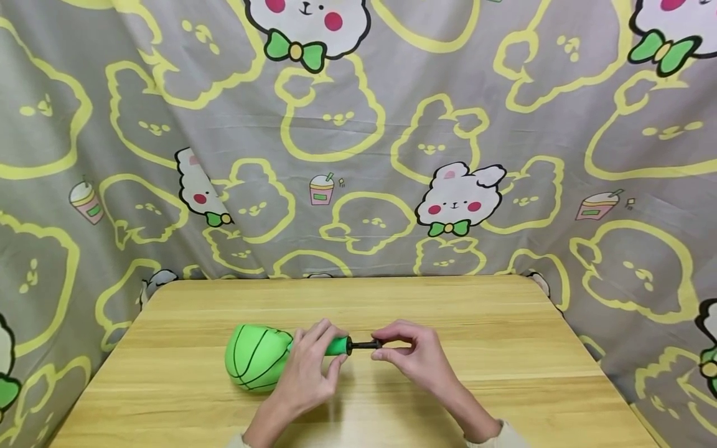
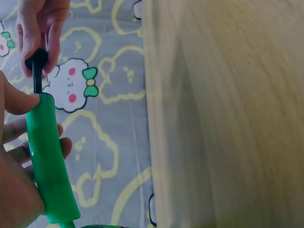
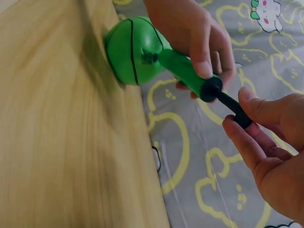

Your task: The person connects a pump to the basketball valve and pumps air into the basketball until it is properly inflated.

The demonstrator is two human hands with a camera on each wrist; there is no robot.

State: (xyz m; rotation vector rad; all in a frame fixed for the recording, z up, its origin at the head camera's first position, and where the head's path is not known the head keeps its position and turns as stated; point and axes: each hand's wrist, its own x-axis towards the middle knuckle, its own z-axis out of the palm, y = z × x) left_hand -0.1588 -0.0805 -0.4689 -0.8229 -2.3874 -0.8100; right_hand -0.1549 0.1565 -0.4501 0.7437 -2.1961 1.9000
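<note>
In head view, left hand [image 1: 308, 368] is hiding parts of green pump [image 1: 338, 346] and green ball [image 1: 254, 358]; table [image 1: 448, 311] and sleeves [image 1: 498, 437] are running off bottom. In left wrist view, bottom edge is cropping ball to a sliver, top edge is cutting right hand [image 2: 45, 18].

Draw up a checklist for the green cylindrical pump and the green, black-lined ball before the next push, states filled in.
1. Left hand gripping the green cylindrical pump barrel: ok.
2. Right hand pinching the black handle: ok.
3. Thin black rod drawn out, leaving room to push: ok.
4. Narrow green tip meeting the green, black-lined ball: ok.
5. Airtight joint there: cannot tell.
6. Ball evenly round: not ok; looks misshapen in the head view.
</note>
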